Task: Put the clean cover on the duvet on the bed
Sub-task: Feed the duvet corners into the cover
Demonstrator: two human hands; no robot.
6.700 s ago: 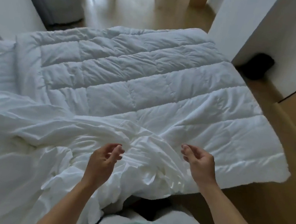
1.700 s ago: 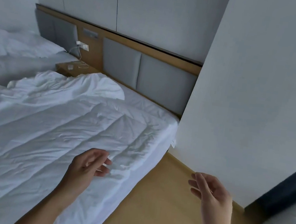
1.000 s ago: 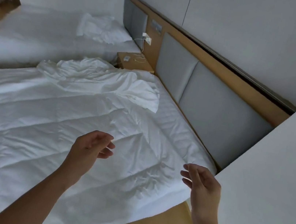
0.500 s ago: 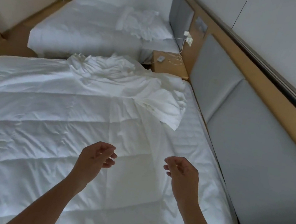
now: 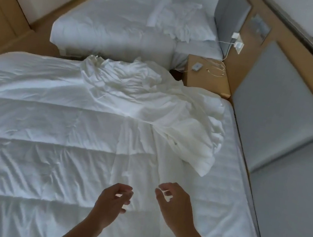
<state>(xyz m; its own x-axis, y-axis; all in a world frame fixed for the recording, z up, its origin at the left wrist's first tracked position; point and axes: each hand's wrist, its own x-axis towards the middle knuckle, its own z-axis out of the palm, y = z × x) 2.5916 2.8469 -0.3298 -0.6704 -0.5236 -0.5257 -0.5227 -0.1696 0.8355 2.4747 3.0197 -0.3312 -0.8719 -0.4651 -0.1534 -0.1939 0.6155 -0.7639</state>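
Over the near bed [image 5: 228, 190], a person's left hand [image 5: 113, 199] and right hand [image 5: 175, 204] hovered side by side, fingers loosely curled, holding nothing. The white duvet [image 5: 36, 141] lay spread flat, with the crumpled cover [image 5: 153, 105] bunched on top of it towards the headboard [image 5: 287, 109].

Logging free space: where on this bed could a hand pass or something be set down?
Free: mattress strip between duvet and headboard; flat duvet left of the left hand. Crowded: far side, under the bunched cover.
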